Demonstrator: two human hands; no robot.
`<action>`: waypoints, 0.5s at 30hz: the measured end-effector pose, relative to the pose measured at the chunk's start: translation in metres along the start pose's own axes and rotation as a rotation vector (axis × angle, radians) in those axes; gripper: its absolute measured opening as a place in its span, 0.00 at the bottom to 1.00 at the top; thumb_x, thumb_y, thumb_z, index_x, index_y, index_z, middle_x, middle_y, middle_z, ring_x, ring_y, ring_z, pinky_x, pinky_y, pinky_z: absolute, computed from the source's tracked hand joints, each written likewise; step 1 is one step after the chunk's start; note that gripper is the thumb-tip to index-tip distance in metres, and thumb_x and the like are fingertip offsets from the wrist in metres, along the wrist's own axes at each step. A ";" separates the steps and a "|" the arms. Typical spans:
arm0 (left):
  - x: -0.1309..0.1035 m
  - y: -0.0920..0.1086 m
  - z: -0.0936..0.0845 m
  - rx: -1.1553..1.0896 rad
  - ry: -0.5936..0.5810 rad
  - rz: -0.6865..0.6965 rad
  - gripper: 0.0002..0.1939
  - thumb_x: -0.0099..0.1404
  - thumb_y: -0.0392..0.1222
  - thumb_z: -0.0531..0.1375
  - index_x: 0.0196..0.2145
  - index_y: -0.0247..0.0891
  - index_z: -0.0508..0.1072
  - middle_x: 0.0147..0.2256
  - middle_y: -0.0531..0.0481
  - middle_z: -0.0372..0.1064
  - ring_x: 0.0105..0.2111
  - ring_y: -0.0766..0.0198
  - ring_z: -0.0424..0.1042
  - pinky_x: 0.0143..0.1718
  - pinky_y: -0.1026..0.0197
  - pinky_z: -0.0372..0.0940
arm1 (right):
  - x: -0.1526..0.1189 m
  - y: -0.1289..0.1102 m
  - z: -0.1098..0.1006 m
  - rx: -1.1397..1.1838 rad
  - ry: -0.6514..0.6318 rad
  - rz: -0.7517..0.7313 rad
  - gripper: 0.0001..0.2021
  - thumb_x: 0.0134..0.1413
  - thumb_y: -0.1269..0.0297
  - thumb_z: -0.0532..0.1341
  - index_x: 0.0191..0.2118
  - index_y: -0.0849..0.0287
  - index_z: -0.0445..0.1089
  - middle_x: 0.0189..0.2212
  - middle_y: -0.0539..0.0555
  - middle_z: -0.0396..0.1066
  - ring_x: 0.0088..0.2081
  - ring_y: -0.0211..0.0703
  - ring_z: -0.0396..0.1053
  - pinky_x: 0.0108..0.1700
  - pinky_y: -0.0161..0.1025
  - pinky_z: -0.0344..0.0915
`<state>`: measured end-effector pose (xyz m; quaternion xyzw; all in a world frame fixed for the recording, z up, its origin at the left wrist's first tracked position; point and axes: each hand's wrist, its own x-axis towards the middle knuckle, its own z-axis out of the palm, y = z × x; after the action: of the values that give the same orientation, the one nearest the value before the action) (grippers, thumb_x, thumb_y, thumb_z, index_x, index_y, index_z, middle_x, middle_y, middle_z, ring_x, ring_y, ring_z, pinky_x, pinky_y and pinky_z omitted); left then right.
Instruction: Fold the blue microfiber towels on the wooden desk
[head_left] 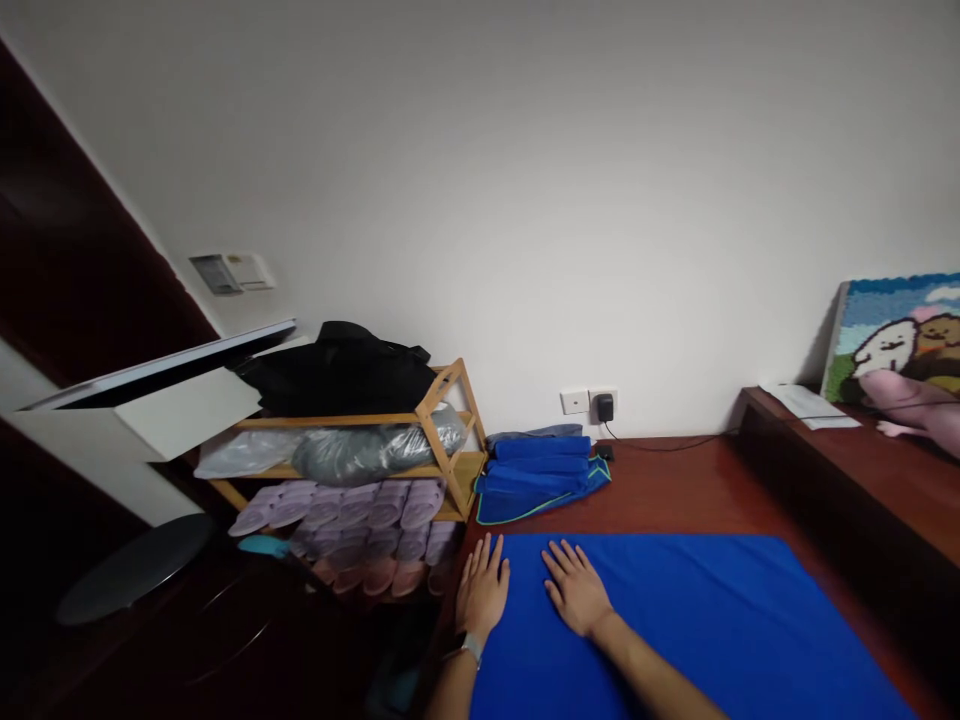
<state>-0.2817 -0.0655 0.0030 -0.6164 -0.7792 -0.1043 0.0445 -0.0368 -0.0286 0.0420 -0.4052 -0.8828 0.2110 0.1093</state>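
A blue cloth (pixel 697 610) is spread over the reddish-brown tabletop. My left hand (pixel 482 588) rests at the cloth's left edge, fingers extended and slightly apart, with a watch on the wrist. Flat on the cloth near its back left part lies my right hand (pixel 576 588), its fingers spread. Neither hand holds anything. Behind them sits a pile of folded blue cloths (pixel 536 470), one with a yellow-green edge.
Left of the table stands a wooden rack (pixel 450 440) with a black bag (pixel 341 370), plastic-wrapped items and slippers (pixel 386 505). A black plug (pixel 604 407) is in the wall socket. On the right, a raised ledge (pixel 877 450) bears papers, a picture and a pink toy.
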 end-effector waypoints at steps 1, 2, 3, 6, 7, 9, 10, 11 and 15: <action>0.001 0.000 -0.001 0.007 -0.005 -0.010 0.30 0.76 0.49 0.46 0.72 0.44 0.58 0.73 0.46 0.52 0.72 0.52 0.52 0.71 0.44 0.53 | -0.004 0.007 -0.003 -0.014 0.009 0.024 0.30 0.72 0.51 0.44 0.74 0.50 0.52 0.75 0.52 0.47 0.75 0.51 0.42 0.75 0.56 0.40; 0.001 0.000 -0.002 0.014 -0.007 -0.012 0.30 0.76 0.49 0.46 0.72 0.44 0.58 0.73 0.46 0.52 0.73 0.51 0.51 0.71 0.44 0.52 | -0.010 0.018 -0.007 -0.033 0.018 0.056 0.30 0.72 0.51 0.45 0.74 0.51 0.53 0.75 0.52 0.48 0.75 0.51 0.42 0.75 0.56 0.40; 0.001 0.001 -0.002 0.020 -0.007 -0.011 0.30 0.76 0.49 0.46 0.72 0.44 0.58 0.73 0.46 0.51 0.73 0.51 0.51 0.71 0.43 0.51 | -0.018 0.031 -0.013 -0.054 0.029 0.094 0.30 0.72 0.51 0.45 0.74 0.51 0.53 0.75 0.53 0.48 0.75 0.51 0.43 0.75 0.56 0.41; 0.002 0.002 -0.002 0.033 -0.013 -0.011 0.30 0.77 0.51 0.45 0.73 0.44 0.57 0.74 0.46 0.50 0.73 0.51 0.51 0.72 0.43 0.49 | -0.051 0.094 -0.035 -0.126 0.079 0.222 0.31 0.71 0.51 0.44 0.74 0.52 0.54 0.74 0.53 0.49 0.75 0.51 0.44 0.74 0.56 0.42; 0.002 0.002 -0.002 0.036 -0.018 -0.015 0.30 0.77 0.51 0.45 0.73 0.44 0.57 0.74 0.46 0.50 0.73 0.52 0.51 0.72 0.43 0.49 | -0.065 0.121 -0.043 -0.153 0.104 0.273 0.31 0.71 0.51 0.44 0.74 0.52 0.54 0.74 0.54 0.50 0.75 0.52 0.45 0.74 0.56 0.43; 0.004 0.002 -0.002 0.042 -0.032 -0.022 0.30 0.77 0.52 0.45 0.73 0.44 0.57 0.74 0.46 0.51 0.73 0.51 0.51 0.72 0.43 0.48 | -0.098 0.179 -0.058 -0.214 0.162 0.371 0.31 0.70 0.51 0.44 0.74 0.51 0.55 0.74 0.54 0.52 0.74 0.53 0.47 0.73 0.58 0.45; 0.005 0.002 -0.002 0.045 -0.037 -0.023 0.30 0.77 0.52 0.45 0.73 0.44 0.57 0.74 0.46 0.51 0.73 0.51 0.51 0.72 0.43 0.48 | -0.116 0.207 -0.066 -0.247 0.184 0.430 0.31 0.69 0.51 0.44 0.73 0.50 0.55 0.74 0.54 0.53 0.74 0.53 0.48 0.73 0.58 0.45; 0.006 0.002 -0.002 0.048 -0.039 -0.024 0.31 0.77 0.53 0.45 0.73 0.44 0.57 0.74 0.46 0.50 0.73 0.51 0.51 0.72 0.43 0.48 | -0.133 0.233 -0.072 -0.280 0.197 0.492 0.32 0.68 0.51 0.44 0.74 0.50 0.55 0.74 0.54 0.52 0.74 0.53 0.48 0.73 0.58 0.45; 0.008 0.002 -0.002 0.060 -0.063 -0.027 0.31 0.77 0.54 0.44 0.73 0.43 0.55 0.74 0.45 0.48 0.73 0.52 0.49 0.72 0.44 0.48 | -0.185 0.303 -0.086 -0.370 0.189 0.709 0.36 0.66 0.49 0.41 0.75 0.56 0.50 0.75 0.54 0.47 0.75 0.55 0.43 0.73 0.57 0.44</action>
<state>-0.2822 -0.0576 0.0064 -0.6072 -0.7913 -0.0621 0.0369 0.3173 0.0315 -0.0251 -0.7146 -0.6977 0.0349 0.0357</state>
